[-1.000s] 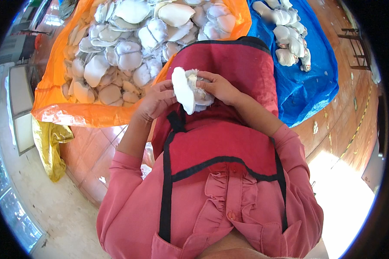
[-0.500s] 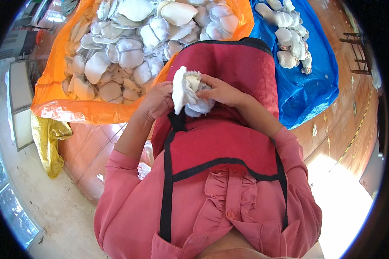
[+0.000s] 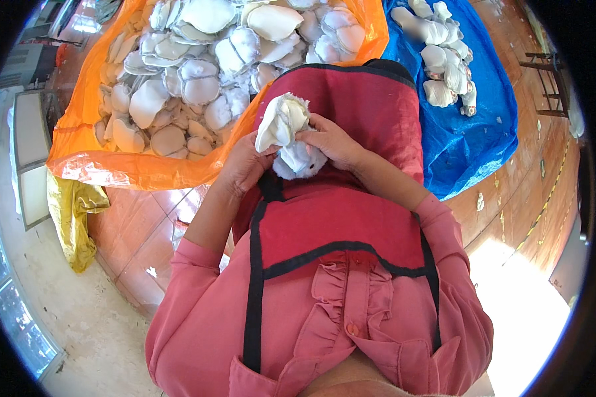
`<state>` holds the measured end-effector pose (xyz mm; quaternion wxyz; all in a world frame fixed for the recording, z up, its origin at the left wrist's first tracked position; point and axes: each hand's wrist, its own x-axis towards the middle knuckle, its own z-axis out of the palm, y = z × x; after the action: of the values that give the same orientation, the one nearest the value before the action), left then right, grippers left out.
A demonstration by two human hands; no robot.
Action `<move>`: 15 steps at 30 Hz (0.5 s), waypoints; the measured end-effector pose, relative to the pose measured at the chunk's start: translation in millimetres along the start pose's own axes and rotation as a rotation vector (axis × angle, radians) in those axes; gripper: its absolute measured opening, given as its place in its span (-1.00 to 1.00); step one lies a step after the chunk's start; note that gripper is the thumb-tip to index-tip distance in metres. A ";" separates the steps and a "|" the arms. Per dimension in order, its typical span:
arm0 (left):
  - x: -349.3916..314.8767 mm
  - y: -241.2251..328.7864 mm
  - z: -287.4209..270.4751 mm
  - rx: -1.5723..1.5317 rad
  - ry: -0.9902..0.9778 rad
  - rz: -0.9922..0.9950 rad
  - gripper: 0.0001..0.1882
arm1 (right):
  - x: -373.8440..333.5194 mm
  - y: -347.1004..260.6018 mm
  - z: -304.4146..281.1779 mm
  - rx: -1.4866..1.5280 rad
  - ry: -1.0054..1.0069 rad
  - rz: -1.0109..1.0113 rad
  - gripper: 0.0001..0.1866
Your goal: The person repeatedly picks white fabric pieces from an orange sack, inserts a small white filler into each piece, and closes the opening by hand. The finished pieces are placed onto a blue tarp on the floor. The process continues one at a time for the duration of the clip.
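Note:
Over my lap both hands hold a white plush piece (image 3: 281, 122), a fuzzy fabric shell with a smooth cream side. Its upper part flares open, and a rounded furry part hangs below, with a small dark spot near its right edge. My left hand (image 3: 247, 164) grips it from the lower left, its fingers partly hidden behind the cloth. On the other side my right hand (image 3: 334, 142) pinches the piece near its middle, thumb and fingers bent over the edge. Beneath lies my red apron (image 3: 371, 106) with black trim.
Ahead to the left, an orange sheet (image 3: 132, 171) bears a heap of white rounded plush pieces (image 3: 149, 102). A blue sheet (image 3: 473, 149) on the right carries several bundled white pieces (image 3: 455, 76). A yellow bag (image 3: 73, 212) lies left; a dark wooden stool (image 3: 546, 79) stands far right.
The plush piece has turned in my hands, its smooth flap now tipping left and its rounded furry part showing below. My left hand has slid a little lower beneath it.

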<state>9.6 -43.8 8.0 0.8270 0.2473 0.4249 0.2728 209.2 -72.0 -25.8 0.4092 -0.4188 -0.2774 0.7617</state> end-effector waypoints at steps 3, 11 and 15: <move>3.0 -3.8 -11.8 -0.055 0.003 -0.027 -0.68 | 3.6 4.5 -2.2 -0.072 0.031 -0.008 -0.59; 10.3 -10.5 8.3 0.226 0.146 0.030 -0.66 | 6.6 10.2 2.8 -0.257 0.172 0.020 -0.62; -0.4 -6.3 19.0 0.953 0.281 0.204 -0.65 | 11.3 22.3 -4.2 -0.333 0.150 -0.160 -0.59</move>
<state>26.8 -52.1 14.0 0.5260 0.5985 0.5830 0.1587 200.5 -73.4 -49.6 0.4130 -0.5130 -0.4007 0.6369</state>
